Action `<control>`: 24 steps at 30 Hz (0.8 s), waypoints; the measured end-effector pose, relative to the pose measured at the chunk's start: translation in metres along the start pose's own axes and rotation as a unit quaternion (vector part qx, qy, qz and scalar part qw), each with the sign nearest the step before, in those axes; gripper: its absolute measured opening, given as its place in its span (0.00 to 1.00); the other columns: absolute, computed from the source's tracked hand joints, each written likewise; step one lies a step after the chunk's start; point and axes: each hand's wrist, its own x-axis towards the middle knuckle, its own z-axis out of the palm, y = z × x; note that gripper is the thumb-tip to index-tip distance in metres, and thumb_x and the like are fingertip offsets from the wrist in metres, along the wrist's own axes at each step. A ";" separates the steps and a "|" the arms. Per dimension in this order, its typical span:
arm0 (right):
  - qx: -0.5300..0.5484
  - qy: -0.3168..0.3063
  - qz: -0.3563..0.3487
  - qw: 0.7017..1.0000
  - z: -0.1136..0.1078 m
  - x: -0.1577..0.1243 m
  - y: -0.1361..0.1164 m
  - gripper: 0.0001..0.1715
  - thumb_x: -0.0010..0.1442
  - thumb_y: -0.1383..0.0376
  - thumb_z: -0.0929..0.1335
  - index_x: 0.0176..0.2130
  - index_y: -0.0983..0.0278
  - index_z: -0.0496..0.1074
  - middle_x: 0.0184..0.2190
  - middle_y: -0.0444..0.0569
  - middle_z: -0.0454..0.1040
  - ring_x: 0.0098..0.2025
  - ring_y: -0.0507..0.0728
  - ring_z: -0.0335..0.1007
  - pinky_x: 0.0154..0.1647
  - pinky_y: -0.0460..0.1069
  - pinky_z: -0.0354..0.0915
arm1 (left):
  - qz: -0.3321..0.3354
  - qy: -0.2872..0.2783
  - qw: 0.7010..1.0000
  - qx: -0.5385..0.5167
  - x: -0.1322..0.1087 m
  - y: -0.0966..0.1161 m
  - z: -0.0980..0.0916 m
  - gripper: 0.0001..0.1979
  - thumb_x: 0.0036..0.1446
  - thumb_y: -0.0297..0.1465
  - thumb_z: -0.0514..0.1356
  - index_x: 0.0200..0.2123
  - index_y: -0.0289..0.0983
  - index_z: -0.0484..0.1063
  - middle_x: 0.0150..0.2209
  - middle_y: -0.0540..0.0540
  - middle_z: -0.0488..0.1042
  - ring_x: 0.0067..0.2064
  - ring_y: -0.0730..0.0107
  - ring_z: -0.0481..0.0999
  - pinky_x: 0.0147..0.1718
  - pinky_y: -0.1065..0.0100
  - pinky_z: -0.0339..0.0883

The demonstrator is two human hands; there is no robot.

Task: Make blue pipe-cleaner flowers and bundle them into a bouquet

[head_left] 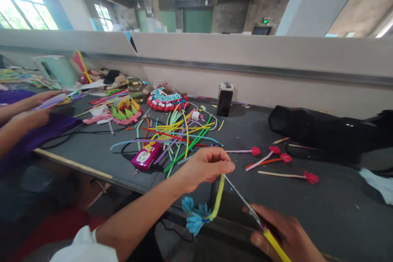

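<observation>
My left hand (211,164) pinches the top end of a yellow-green stem, from which a blue craft flower (195,222) hangs down over the table's front edge. In my right hand (282,233) is a pair of scissors (250,208) with yellow on the handle. Its blades point up and left, with the tips beside the stem just under my left fingers. Whether the tips touch the stem I cannot tell. Several red flowers on thin stems, one a pink-stemmed flower (260,160), lie on the table to the right of my left hand.
Loose colored pipe cleaners (172,135) are strewn around a magenta power strip (147,157). A phone (225,100) stands against the partition (245,51). A black bag (325,131) lies at the right. At the left, another person's hands (33,116) work over purple cloth (46,135).
</observation>
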 end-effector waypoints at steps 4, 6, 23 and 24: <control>-0.030 0.026 -0.015 0.999 0.004 0.005 0.005 0.17 0.59 0.54 0.67 0.43 0.61 0.75 0.33 0.46 0.80 0.32 0.54 0.78 0.33 0.40 0.70 | 0.030 0.023 0.999 0.028 0.001 0.000 -0.006 0.14 0.54 0.40 0.63 0.30 0.36 0.66 0.14 0.59 0.58 0.14 0.84 0.53 0.14 0.78 0.47; -0.049 0.039 -0.015 0.998 0.008 0.006 0.010 0.18 0.58 0.54 0.67 0.45 0.61 0.74 0.34 0.47 0.80 0.33 0.55 0.79 0.35 0.40 0.71 | 0.036 0.041 0.998 0.039 0.002 -0.001 -0.009 0.14 0.54 0.41 0.62 0.30 0.36 0.65 0.14 0.59 0.59 0.14 0.83 0.55 0.13 0.78 0.49; -0.154 0.090 -0.036 0.983 0.014 0.017 0.008 0.21 0.60 0.52 0.66 0.48 0.60 0.72 0.35 0.45 0.81 0.33 0.54 0.80 0.30 0.38 0.71 | 0.071 0.085 0.994 -0.017 0.004 0.000 -0.012 0.16 0.53 0.41 0.63 0.27 0.35 0.64 0.18 0.56 0.66 0.14 0.79 0.66 0.14 0.76 0.61; -0.145 0.091 -0.036 0.985 0.014 0.018 0.007 0.21 0.60 0.52 0.66 0.48 0.60 0.72 0.35 0.45 0.81 0.32 0.53 0.80 0.30 0.38 0.71 | 0.070 0.084 0.994 -0.020 0.004 0.000 -0.012 0.15 0.53 0.41 0.63 0.28 0.35 0.64 0.18 0.56 0.66 0.14 0.79 0.66 0.14 0.76 0.62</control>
